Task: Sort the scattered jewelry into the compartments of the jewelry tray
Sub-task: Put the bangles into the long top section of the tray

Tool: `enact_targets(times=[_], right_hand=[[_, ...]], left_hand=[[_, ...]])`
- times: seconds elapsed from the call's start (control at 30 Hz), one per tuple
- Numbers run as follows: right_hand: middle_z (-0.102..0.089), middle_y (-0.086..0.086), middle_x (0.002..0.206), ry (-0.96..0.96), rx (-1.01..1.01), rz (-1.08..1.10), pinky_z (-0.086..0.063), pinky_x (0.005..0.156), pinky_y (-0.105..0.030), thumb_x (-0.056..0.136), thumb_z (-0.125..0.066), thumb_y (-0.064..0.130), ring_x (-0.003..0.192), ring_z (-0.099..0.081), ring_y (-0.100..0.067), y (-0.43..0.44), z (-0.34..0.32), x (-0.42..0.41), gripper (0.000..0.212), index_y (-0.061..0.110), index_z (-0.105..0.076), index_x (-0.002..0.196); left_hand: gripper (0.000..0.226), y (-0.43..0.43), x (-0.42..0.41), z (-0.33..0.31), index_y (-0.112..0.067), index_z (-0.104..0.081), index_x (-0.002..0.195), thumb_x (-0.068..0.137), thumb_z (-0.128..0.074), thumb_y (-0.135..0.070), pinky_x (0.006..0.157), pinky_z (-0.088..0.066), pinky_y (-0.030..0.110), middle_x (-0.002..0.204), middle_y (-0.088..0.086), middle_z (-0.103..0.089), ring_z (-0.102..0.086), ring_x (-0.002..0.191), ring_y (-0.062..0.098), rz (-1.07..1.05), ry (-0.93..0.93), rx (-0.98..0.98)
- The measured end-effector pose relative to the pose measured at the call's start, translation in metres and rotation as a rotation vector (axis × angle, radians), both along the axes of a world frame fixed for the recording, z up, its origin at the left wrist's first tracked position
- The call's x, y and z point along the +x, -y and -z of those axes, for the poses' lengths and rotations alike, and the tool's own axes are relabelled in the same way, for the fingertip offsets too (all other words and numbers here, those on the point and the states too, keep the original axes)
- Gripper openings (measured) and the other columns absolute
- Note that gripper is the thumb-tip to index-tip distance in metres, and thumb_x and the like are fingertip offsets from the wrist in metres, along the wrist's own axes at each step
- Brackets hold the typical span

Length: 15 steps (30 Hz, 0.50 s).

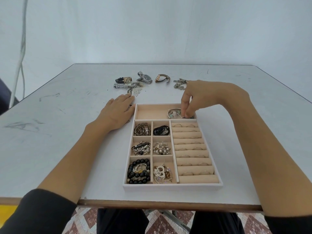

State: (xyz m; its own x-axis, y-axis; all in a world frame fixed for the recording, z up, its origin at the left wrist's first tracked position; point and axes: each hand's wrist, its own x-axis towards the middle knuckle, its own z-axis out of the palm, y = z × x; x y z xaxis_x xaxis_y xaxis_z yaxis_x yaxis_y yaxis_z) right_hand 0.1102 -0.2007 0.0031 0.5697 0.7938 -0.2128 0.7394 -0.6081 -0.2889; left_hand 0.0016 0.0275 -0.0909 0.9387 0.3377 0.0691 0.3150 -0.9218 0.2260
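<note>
**Clerk:** Count on the tray?

**Inspector:** One jewelry tray point(172, 186). It has one long compartment point(152, 112) across the far end, six square compartments point(143, 144) in two columns of three on the left, and a bank of ring rolls point(190, 152) on the right. All six squares hold jewelry. Thin rings sit in the rolls, too fine to count.

**Clerk:** Orientation?

**Inspector:** The long axis runs straight away from the person, near end close to the table's point(67, 132) front edge. The tray lies flat, slightly right of centre.

**Clerk:** Hands?

**Inspector:** Two. The right hand point(199, 95) arches over the far right corner, wrist raised, fingers pointing down into the long compartment. Its fingertips pinch a silver bracelet point(173, 113) lying at that compartment's right end. The left hand point(116, 112) lies flat, palm down, fingers straight, on the table just beside the tray's far left corner.

**Clerk:** Outside the tray?

**Inspector:** Three watches point(145, 78) in a row near the far side, a metal chain point(179, 84) to their right, and a heap of silver pieces point(125, 86) beyond the left fingertips.
</note>
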Motion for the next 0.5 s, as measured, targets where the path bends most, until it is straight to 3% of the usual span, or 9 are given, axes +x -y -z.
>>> enact_targets(times=[0.1, 0.23, 0.33, 0.5], right_hand=[[-0.056, 0.003, 0.062, -0.021, -0.013, 0.002, -0.038, 0.061, -0.025, 0.074, -0.075, 0.016, 0.061, -0.044, -0.008, 0.002, -0.001, 0.000, 0.009, 0.021, -0.078, 0.081], [-0.067, -0.002, 0.070, 0.003, 0.090, 0.018, -0.045, 0.067, -0.030, 0.075, -0.071, 0.013, 0.062, -0.053, -0.007, 0.003, -0.003, 0.006, 0.013, 0.023, -0.077, 0.080], [-0.070, -0.006, 0.075, 0.065, 0.155, 0.037, -0.046, 0.064, -0.026, 0.077, -0.066, 0.006, 0.059, -0.057, -0.009, 0.000, 0.000, 0.010, 0.017, 0.018, -0.077, 0.081], [-0.073, -0.008, 0.078, 0.034, 0.087, 0.006, -0.041, 0.056, -0.020, 0.073, -0.077, 0.008, 0.055, -0.056, -0.008, -0.002, 0.005, 0.010, 0.012, 0.017, -0.076, 0.081]], left_hand=[[0.051, 0.000, 0.000, 0.000, -0.017, -0.020, 0.151, 0.103, -0.023, -0.034, 0.120, -0.005, 0.037, 0.160, -0.001, -0.014, -0.009, 0.147, 0.015, 0.001, -0.005, 0.002], [0.051, -0.002, 0.000, 0.001, -0.017, -0.020, 0.151, 0.103, -0.023, -0.034, 0.120, -0.005, 0.038, 0.160, -0.001, -0.014, -0.009, 0.147, 0.015, 0.004, -0.003, 0.004], [0.051, -0.002, 0.001, 0.002, -0.017, -0.021, 0.151, 0.103, -0.023, -0.034, 0.120, -0.005, 0.038, 0.160, -0.001, -0.014, -0.010, 0.147, 0.016, 0.005, 0.000, 0.004], [0.050, -0.003, 0.001, 0.002, -0.017, -0.022, 0.151, 0.103, -0.023, -0.034, 0.120, -0.005, 0.038, 0.160, -0.001, -0.015, -0.010, 0.147, 0.016, 0.006, 0.005, -0.001]])
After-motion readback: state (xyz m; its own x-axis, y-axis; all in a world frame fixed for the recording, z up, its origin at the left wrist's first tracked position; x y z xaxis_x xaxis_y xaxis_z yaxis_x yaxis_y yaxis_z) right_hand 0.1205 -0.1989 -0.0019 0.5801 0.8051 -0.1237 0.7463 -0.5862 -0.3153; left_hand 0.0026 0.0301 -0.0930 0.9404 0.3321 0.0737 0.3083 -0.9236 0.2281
